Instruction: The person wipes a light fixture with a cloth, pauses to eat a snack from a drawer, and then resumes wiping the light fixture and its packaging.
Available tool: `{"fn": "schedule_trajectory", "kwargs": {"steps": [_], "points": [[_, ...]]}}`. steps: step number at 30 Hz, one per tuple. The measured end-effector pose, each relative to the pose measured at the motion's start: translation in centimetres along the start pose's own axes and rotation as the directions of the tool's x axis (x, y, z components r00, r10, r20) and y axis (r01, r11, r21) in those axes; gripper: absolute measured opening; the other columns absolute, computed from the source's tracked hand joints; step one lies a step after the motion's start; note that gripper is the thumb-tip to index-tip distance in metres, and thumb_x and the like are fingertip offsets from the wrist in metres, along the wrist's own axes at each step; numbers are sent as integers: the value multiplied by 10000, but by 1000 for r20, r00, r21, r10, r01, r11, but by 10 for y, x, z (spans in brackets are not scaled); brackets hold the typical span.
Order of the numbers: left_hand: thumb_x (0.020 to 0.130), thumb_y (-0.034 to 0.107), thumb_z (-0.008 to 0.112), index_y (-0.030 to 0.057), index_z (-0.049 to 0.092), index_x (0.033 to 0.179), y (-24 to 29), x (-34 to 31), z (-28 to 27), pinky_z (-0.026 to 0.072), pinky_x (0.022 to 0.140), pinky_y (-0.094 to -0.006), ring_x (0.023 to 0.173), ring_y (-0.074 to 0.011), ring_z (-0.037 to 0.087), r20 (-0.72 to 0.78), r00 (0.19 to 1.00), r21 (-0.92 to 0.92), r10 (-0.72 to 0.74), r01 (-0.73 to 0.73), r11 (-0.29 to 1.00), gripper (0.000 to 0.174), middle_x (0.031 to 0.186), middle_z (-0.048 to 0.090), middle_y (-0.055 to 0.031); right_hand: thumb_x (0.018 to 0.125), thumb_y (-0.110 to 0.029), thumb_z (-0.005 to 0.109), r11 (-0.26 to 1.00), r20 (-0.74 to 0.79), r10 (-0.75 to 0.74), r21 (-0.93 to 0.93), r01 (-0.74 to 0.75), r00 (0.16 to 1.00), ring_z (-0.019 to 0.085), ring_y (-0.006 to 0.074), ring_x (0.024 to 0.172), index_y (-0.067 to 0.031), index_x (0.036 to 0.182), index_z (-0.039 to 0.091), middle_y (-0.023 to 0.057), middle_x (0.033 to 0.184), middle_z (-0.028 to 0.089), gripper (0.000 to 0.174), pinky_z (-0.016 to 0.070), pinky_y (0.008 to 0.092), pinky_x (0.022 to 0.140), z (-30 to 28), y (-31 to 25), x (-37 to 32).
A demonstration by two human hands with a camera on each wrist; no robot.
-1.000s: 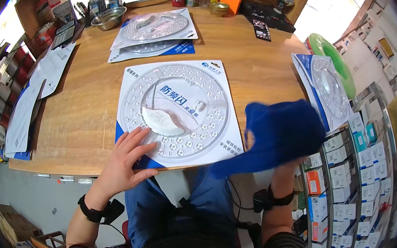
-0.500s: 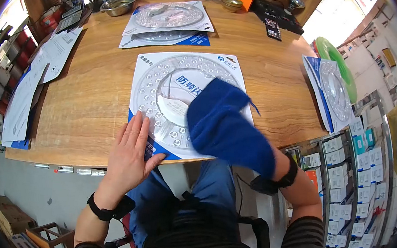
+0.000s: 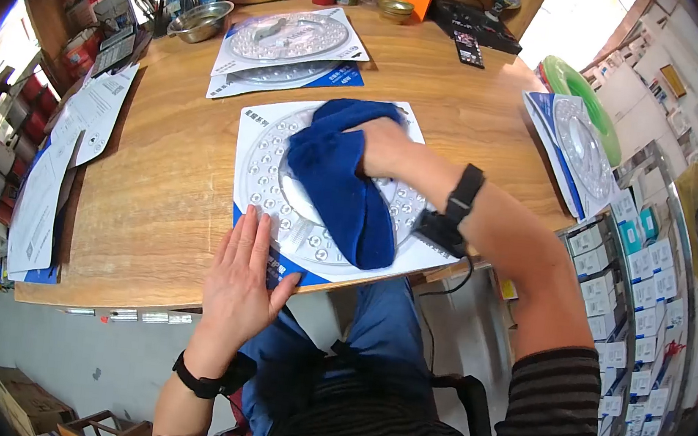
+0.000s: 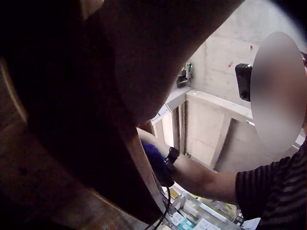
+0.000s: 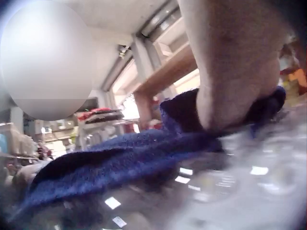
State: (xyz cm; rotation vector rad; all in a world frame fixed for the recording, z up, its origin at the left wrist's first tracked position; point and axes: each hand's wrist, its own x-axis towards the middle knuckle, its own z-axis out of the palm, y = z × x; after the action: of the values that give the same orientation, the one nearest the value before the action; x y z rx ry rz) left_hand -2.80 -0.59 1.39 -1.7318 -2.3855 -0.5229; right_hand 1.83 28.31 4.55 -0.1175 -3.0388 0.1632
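A round LED light panel in a clear blister pack [image 3: 265, 177] on a white and blue card lies flat at the table's front edge. My left hand [image 3: 241, 292] rests with straight fingers on the card's lower left corner, thumb spread at the front edge. Over the middle of the pack, my right hand [image 3: 384, 147] holds a blue cloth [image 3: 349, 205] against the clear plastic, its fingers mostly hidden in the folds. The cloth's loose end trails toward the front edge. In the right wrist view the cloth [image 5: 115, 165] lies over the shiny plastic bumps.
Two similar light packs [image 3: 286, 45] overlap at the back. Another pack [image 3: 573, 152] leans over the right edge beside a green coil [image 3: 586, 107]. Papers [image 3: 77, 138] lie at left; a metal bowl [image 3: 201, 22] and phone [image 3: 469, 48] stand farther back. Shelves of small boxes flank the right.
My right hand has brought the blue cloth from the right, off the pack, onto it and then farther up across its middle. The left hand stays at the lower left corner, its fingers now straighter.
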Motion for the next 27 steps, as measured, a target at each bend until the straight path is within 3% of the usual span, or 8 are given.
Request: {"fn": "schedule_trajectory", "kwargs": {"steps": [8, 12, 14, 16, 18, 22, 24, 27], "points": [[832, 362, 607, -60, 312, 1381, 1, 0, 1, 290, 1076, -444, 1286, -406, 368, 1, 1000, -14, -16, 16, 1000, 752, 1425, 326, -271, 898, -232, 455, 999, -293, -19, -38, 8, 956, 612, 383, 782, -107, 1079, 552, 183, 823, 633, 241, 497, 479, 711, 9, 25, -93], [830, 338, 615, -52, 318, 1381, 2, -1, 2, 290, 1074, -449, 1287, -407, 367, -11, 1000, -24, -14, 14, 1000, 737, 1424, 326, -272, 860, -191, 503, 993, -264, 105, 73, -89, 959, 599, 399, 769, -54, 952, 564, 199, 823, 625, 176, 480, 487, 653, -4, -4, -128], [828, 332, 617, -46, 323, 1381, 4, -1, 2, 293, 1072, -452, 1288, -407, 365, -15, 1000, -20, -27, 26, 999, 731, 1423, 327, -271, 835, -154, 546, 972, 110, 202, 100, -213, 973, 566, 415, 923, -37, 1077, 576, 235, 1010, 581, 270, 453, 478, 776, -21, -25, -142], [826, 326, 619, -39, 328, 1381, 5, -2, 3, 296, 1069, -454, 1289, -407, 363, -19, 999, -17, -43, 42, 999, 725, 1423, 328, -270, 789, -186, 607, 970, 87, 226, 69, -232, 970, 566, 390, 973, -42, 1045, 610, 210, 1043, 592, 293, 451, 455, 807, 3, -31, -156], [819, 325, 625, -19, 340, 1383, 5, -2, 3, 304, 1062, -457, 1292, -407, 357, -29, 998, -13, -57, 57, 998, 719, 1412, 342, -267, 766, -222, 635, 989, -125, -95, 100, 108, 988, 546, 357, 1048, -50, 1080, 613, 170, 1083, 600, 358, 429, 426, 882, 25, -36, -159], [811, 321, 630, -14, 363, 1369, 6, -3, 3, 316, 1053, -453, 1283, -403, 366, -42, 997, -7, -64, 64, 998, 704, 1382, 376, -260, 758, -237, 645, 963, -144, -162, 193, 189, 976, 522, 331, 1103, -53, 1116, 604, 148, 1107, 597, 404, 393, 412, 943, 20, -64, -150], [789, 306, 634, -4, 387, 1355, 7, -3, 3, 328, 1045, -454, 1259, -401, 391, -67, 994, -50, -84, 81, 995, 690, 1342, 413, -252, 766, -234, 641, 965, 60, -248, 109, 241, 967, 515, 324, 1119, -58, 1132, 593, 152, 1120, 584, 409, 380, 414, 959, 19, -75, -130], [747, 299, 674, -44, 417, 1313, 4, -5, 5, 335, 1046, -436, 1257, -381, 403, -90, 994, -73, -58, 52, 996, 710, 1326, 434, -253, 734, -250, 637, 944, -57, -320, 73, 323, 946, 612, 327, 720, -72, 666, 629, 131, 687, 628, 190, 456, 418, 713, 7, -92, -86]]}}
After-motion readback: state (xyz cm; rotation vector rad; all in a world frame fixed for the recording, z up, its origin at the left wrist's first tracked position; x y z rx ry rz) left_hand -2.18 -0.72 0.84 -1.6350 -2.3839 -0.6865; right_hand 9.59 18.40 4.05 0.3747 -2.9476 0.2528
